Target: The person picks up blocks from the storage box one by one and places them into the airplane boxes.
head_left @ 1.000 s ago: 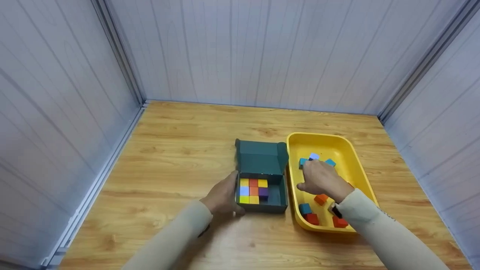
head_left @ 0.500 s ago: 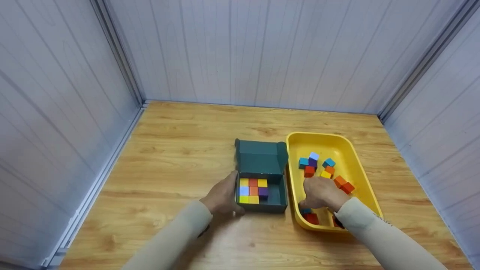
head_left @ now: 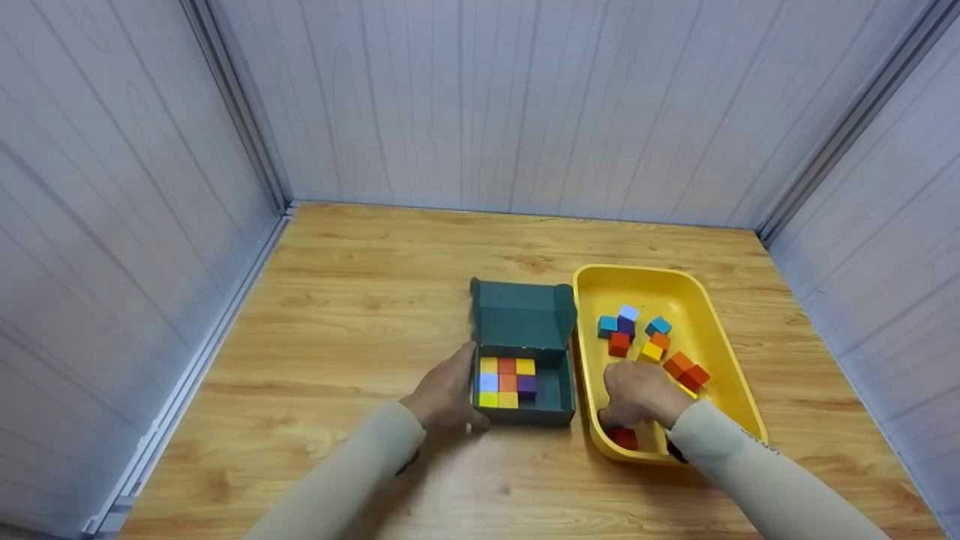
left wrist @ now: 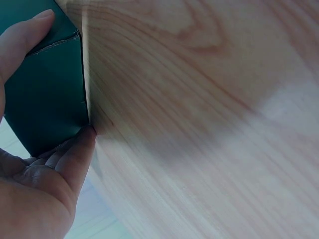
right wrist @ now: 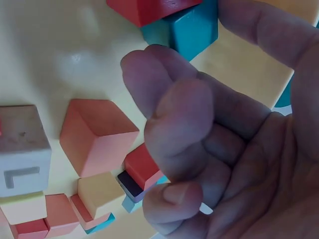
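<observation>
A dark green cardboard box (head_left: pixel 527 417) stands with its lid folded back and rows of colored cubes (head_left: pixel 508 383) in its left part. My left hand (head_left: pixel 446 391) grips the box's left side; in the left wrist view its thumb and fingers span the green wall. Inside the yellow tray (head_left: pixel 697 311), my right hand (head_left: pixel 641 394) reaches down at the near left. The right wrist view shows a teal cube (right wrist: pixel 197 30) pinched between thumb and fingertips, with a red cube (right wrist: pixel 149 9) right against it. From the head view, the hand covers the teal cube.
Several loose cubes lie in the tray, among them a light blue cube (head_left: pixel 628 313), a red cube (head_left: pixel 619 344) and orange cubes (head_left: pixel 679 364). The tray stands right beside the box on a wooden table (head_left: pixel 360 300). White panel walls (head_left: pixel 480 105) enclose the table's back and sides.
My right hand has moved from the tray's middle toward its near left corner, uncovering the cubes farther back, and its fingers have come round the teal cube. The left hand and box have stayed put.
</observation>
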Demonstrator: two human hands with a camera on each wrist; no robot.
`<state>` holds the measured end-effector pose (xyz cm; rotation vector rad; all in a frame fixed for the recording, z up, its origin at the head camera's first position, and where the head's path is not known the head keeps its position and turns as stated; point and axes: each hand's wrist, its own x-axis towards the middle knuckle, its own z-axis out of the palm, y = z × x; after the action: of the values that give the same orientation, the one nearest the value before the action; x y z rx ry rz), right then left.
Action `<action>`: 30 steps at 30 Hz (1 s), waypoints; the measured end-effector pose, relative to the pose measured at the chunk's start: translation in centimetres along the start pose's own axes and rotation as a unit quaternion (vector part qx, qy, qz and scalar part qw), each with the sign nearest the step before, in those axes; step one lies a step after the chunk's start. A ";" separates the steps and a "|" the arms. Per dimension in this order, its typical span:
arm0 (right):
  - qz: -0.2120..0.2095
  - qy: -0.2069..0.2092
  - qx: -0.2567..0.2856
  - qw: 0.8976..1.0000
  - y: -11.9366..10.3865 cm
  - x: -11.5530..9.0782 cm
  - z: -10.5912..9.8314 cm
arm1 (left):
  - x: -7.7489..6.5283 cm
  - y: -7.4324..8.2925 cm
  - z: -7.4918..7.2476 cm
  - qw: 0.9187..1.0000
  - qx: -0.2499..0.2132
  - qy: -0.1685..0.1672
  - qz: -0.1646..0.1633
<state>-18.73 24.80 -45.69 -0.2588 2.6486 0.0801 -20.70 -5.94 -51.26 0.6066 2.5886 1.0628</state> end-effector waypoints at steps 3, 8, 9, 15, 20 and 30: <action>0.010 -0.010 0.016 1.000 0.0 0.0 -0.3 | 0.1 -0.1 0.0 1.000 0.000 0.000 0.002; 0.035 -0.026 0.065 0.997 0.3 -0.4 -1.5 | 0.1 -0.1 0.0 1.000 -0.001 0.000 0.000; 0.038 -0.027 0.072 0.996 0.3 -0.5 -1.9 | 0.1 -0.1 0.0 1.000 -0.003 0.000 0.001; 0.021 -0.006 0.083 0.996 0.7 -1.6 -4.2 | 0.2 0.0 0.0 1.000 -0.014 -0.005 -0.014; -0.008 0.027 0.087 0.996 0.5 -2.5 -5.7 | 0.1 0.0 0.0 1.000 -0.017 -0.005 -0.017; -0.056 0.066 0.094 0.992 -1.9 -3.2 -6.8 | 0.0 -0.2 0.0 1.000 -0.016 0.000 0.012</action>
<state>-18.65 22.81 -38.20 -0.3591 2.7414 -0.2309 -20.74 -6.08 -51.42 0.6306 2.5652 1.1092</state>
